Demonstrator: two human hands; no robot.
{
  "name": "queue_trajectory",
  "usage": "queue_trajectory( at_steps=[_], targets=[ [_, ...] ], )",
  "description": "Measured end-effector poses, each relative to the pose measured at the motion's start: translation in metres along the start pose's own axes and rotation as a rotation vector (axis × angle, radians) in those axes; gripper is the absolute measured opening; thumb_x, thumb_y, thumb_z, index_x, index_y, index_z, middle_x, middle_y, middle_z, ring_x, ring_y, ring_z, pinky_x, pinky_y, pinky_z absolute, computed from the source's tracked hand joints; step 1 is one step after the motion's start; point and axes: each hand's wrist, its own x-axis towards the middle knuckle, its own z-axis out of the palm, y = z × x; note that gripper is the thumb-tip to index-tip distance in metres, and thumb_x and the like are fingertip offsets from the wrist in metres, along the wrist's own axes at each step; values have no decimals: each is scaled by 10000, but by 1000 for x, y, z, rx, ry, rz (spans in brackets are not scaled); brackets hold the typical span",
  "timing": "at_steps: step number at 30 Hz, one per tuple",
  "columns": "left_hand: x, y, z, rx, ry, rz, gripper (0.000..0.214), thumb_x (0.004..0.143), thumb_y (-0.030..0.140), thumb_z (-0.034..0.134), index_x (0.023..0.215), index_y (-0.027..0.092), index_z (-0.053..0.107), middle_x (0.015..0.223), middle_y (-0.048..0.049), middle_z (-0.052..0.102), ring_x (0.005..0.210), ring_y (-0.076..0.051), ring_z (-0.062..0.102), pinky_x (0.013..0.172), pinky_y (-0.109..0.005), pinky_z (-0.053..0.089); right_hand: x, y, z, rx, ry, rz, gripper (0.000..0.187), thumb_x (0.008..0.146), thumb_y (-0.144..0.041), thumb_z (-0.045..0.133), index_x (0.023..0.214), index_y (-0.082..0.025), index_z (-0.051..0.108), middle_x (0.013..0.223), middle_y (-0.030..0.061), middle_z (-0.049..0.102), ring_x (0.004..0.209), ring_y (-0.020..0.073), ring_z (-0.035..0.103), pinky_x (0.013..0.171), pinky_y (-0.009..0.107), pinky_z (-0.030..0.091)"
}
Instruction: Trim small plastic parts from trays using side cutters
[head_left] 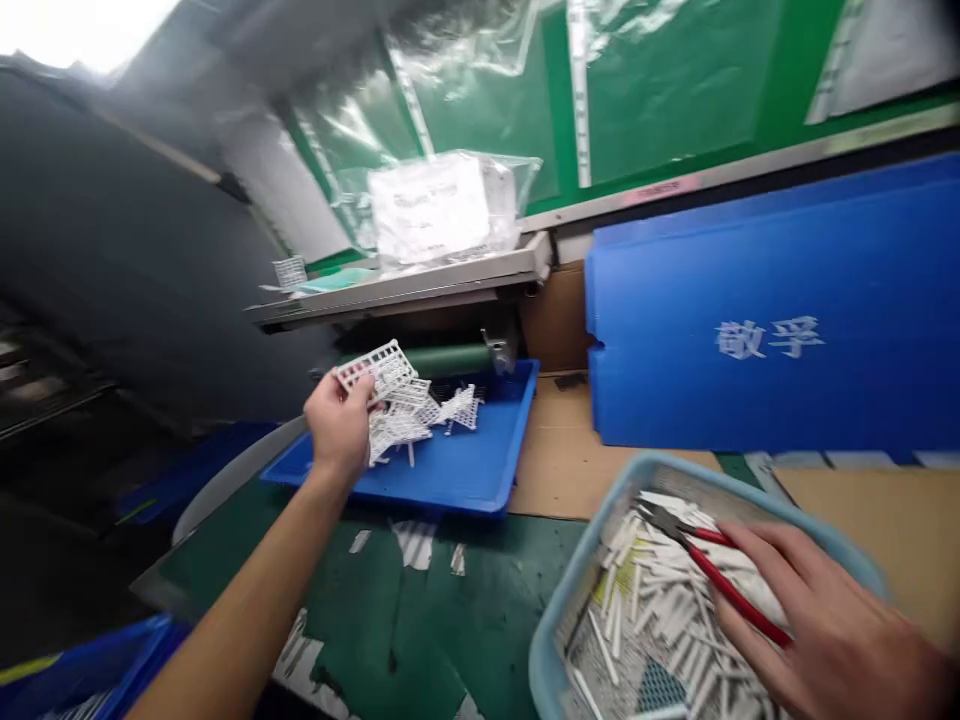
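My left hand (339, 424) reaches out over the near corner of a blue tray (465, 472) and is closed on a white plastic grid part (375, 368), held tilted above a pile of similar white grid parts (420, 415) in the tray. My right hand (832, 625) rests over a light blue basket (592, 560) at lower right, fingers around the red handles of a pair of cutting pliers (712, 565) whose dark jaws point left. Inside the basket lie several small white plastic sticks (649, 610).
A large blue corrugated plastic box (772, 320) with white characters stands at right on cardboard (559, 450). A metal shelf (405, 290) behind the tray carries a clear bag of white parts (442, 208). The worktop is green matting (420, 620). Dark machine panel at left.
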Motion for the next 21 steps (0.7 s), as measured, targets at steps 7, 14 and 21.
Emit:
queue_trajectory(
  at_steps=[7, 14, 21],
  targets=[
    [-197, 55, 80, -433, -887, -270, 329, 885, 384, 722, 1072, 117, 675, 919, -77, 678, 732, -156, 586, 557, -227, 503, 34, -22, -30, -10, -15, 62, 485, 1040, -453, 530, 1428, -163, 503, 1297, 114, 542, 1168, 286, 532, 928, 430, 474],
    [-210, 66, 111, -552, -1001, -325, 302, 917, 354, 708, 1079, 104, 658, 876, -67, 667, 668, -112, 520, 546, -202, 449, 29, -16, -29, 16, 32, 117, 510, 1028, -435, 557, 1443, -147, 495, 1298, 121, 532, 1145, 294, 522, 973, 465, 456],
    [-203, 63, 122, -549, -1142, -375, 290, 925, 379, 703, 1009, 103, 672, 785, -45, 626, 618, -105, 500, 509, -196, 422, 34, -11, -32, -1, 64, 85, 506, 1013, -373, 587, 1447, -129, 497, 1309, 140, 527, 1146, 305, 519, 944, 478, 461]
  ],
)
